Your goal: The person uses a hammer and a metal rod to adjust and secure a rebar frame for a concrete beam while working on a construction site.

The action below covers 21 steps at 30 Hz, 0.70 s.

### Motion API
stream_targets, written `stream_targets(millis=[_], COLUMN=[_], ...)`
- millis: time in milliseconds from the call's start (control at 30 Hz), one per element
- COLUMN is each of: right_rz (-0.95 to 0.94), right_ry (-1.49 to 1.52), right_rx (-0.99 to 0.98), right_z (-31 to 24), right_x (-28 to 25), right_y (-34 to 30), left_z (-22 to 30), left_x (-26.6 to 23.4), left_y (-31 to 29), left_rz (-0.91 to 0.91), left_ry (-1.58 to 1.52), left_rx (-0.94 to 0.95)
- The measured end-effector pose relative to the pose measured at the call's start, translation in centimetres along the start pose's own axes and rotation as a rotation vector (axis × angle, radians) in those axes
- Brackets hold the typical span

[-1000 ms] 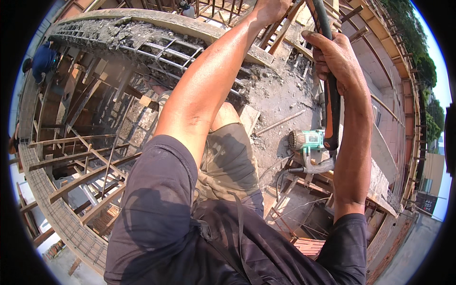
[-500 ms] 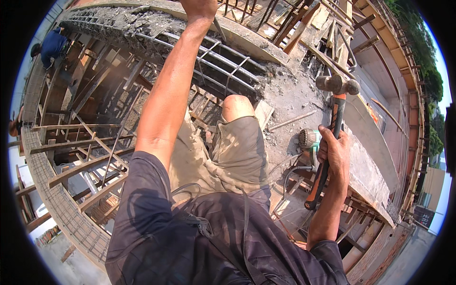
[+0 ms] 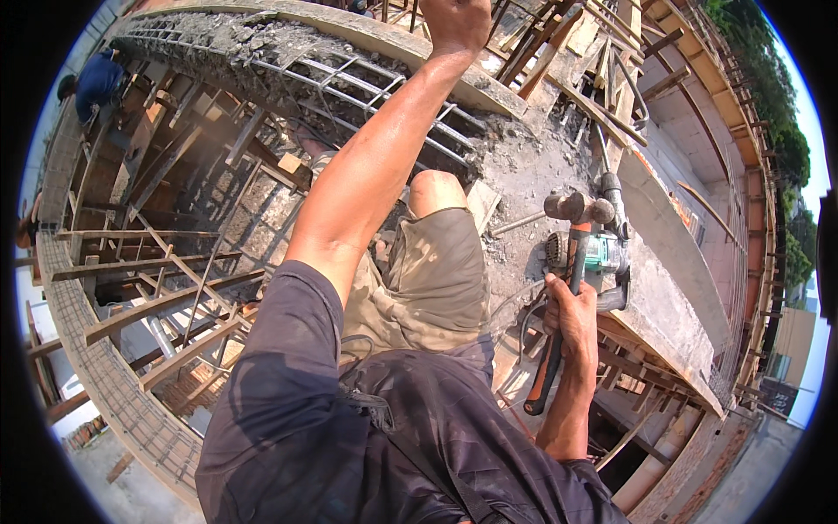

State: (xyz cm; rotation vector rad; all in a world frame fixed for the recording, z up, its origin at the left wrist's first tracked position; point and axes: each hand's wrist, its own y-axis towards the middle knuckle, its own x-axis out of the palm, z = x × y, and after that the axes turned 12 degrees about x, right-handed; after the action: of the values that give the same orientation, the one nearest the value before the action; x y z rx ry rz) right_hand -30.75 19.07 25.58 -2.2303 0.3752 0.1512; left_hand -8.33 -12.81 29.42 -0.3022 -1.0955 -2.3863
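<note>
My right hand is wrapped round the orange-and-black handle of a hammer. The hammer is held upright, its dusty grey steel head above the fist. Behind it, on the rubble-strewn concrete, lies a green power tool with a cable. My left arm stretches forward over an exposed rebar cage in a broken concrete beam. At the upper edge, my left hand looks closed, back toward me; its fingers are largely out of the picture, so what it grips is hidden.
Timber props and battens stand over a drop on the left. A person in blue is at the far left. Loose planks are heaped ahead on the right. A concrete slab edge runs along the right, and a short rod lies on the concrete.
My left hand has swung to the right along the upper edge. My right hand has brought the hammer left and lower, uncovering more of the green power tool.
</note>
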Motion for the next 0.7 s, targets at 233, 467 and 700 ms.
stream_targets(millis=[233,467,700], right_rz=[-0.113,-0.130,-0.068], right_ry=[0.010,-0.033,-0.012], right_rx=[0.060,0.072,-0.138], right_z=[0.0,-0.3,-7.3], right_x=[2.0,2.1,2.3], right_y=[0.9,1.8,0.5], left_z=[-12.6,-13.0,-10.1], left_x=[-5.9,-3.5,-2.2], left_y=[-4.5,-2.6,-2.9], left_rz=[-0.295,-0.374,-0.482], left_ry=[0.126,0.196,0.347], left_rx=[-0.212,-0.241,-0.547])
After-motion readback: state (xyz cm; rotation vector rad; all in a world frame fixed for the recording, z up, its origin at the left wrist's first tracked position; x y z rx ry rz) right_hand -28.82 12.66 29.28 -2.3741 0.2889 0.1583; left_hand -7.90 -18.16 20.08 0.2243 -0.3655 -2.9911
